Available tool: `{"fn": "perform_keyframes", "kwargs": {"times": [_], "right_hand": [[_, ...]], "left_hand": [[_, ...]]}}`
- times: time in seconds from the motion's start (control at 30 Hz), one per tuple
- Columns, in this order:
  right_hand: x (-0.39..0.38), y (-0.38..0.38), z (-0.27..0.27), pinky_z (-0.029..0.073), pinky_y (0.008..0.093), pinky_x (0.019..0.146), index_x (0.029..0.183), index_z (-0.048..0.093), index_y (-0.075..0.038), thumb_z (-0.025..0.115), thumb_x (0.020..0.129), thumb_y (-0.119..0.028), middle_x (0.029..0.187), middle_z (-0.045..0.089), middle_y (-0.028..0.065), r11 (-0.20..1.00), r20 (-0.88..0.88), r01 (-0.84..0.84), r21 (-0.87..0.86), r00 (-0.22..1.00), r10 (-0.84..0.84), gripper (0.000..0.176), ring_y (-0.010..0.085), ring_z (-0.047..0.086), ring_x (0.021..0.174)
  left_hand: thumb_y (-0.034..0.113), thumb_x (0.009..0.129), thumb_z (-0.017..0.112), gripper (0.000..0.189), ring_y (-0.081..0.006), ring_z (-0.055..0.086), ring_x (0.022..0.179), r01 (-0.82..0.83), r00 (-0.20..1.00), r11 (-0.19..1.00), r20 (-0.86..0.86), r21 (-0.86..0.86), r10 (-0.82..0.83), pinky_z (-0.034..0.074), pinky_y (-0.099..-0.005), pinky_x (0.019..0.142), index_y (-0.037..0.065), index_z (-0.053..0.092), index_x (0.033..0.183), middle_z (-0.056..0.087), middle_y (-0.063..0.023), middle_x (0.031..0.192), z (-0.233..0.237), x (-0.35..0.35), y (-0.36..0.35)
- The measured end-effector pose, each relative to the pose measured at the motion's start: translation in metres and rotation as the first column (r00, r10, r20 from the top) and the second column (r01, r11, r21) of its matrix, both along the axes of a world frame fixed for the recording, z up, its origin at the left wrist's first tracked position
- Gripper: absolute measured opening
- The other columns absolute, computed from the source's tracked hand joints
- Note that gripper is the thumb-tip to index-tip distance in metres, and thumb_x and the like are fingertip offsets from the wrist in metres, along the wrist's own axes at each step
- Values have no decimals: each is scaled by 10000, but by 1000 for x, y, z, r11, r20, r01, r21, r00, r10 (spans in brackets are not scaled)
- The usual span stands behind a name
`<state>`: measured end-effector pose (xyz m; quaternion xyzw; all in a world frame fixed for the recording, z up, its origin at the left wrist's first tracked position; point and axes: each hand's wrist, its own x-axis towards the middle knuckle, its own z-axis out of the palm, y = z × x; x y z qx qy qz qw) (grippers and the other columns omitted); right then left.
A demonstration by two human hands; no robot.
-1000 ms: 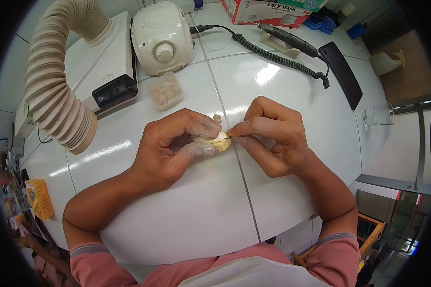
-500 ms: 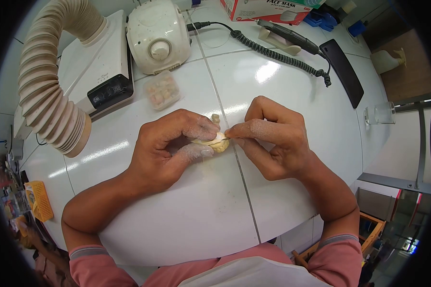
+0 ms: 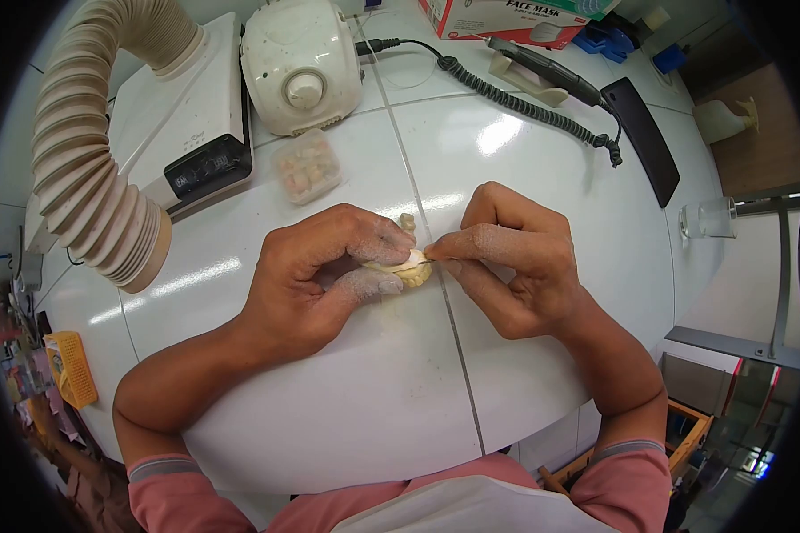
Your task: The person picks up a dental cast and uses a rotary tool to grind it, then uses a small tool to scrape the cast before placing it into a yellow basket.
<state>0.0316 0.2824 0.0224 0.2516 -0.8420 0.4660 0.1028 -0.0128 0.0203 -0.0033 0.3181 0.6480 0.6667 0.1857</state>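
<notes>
Nearest, the curved front edge of the white tiled tabletop (image 3: 391,391) runs just beside the person's pink shirt (image 3: 178,497), and a broad stretch of tile lies between that edge and the hands. The forearms come in over the edge from either side, framing this stretch. Above the middle of the tabletop, the fingers of the left hand (image 3: 316,275) are closed around a small yellowish cast (image 3: 415,274) with a white part on it, thumb on the near side and the other fingers on the far side. The fingers of the right hand (image 3: 516,258) are pinched narrow on a thin tool (image 3: 429,259), its tip at the cast's right end; whether it touches is too small to tell. Pale powder coats the fingertips. A yellow basket (image 3: 71,369) sits by the left edge. Just beyond the cast stands a small pale piece (image 3: 407,221); a lidded clear box (image 3: 307,169) lies farther left, near the white control unit (image 3: 300,71). The mouth of a ribbed hose (image 3: 89,151) hangs at the left, well apart from the left hand. A drinking glass (image 3: 709,218) is near the right edge, with a black slab (image 3: 642,142) beyond it. Tile separates the right hand from the coiled cord (image 3: 524,108), handpiece (image 3: 547,69) and mask box (image 3: 507,22) at the back.
</notes>
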Motion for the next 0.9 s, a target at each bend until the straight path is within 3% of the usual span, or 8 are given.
{"fn": "perform_keyframes", "kwargs": {"times": [0.43,0.9], "right_hand": [[0,0,0,381,325,550,1023,821,-11,709,769,114,767,521,62,1000,15,4,-18,1000,-4,304,170,506,622],[-3,2,-6,412,316,552,1046,825,-29,753,777,87,804,554,60,1000,-15,-8,-17,1000,8,302,164,536,640]], "left_hand": [[-124,903,779,255,-245,725,1180,13,996,999,-82,-33,-16,599,-380,1031,12,727,1112,706,-164,1257,3,-3,0],[-127,913,766,262,-242,726,1181,-6,999,1000,-41,-23,5,590,-380,1045,10,722,1132,706,-164,1251,2,-2,1]]}}
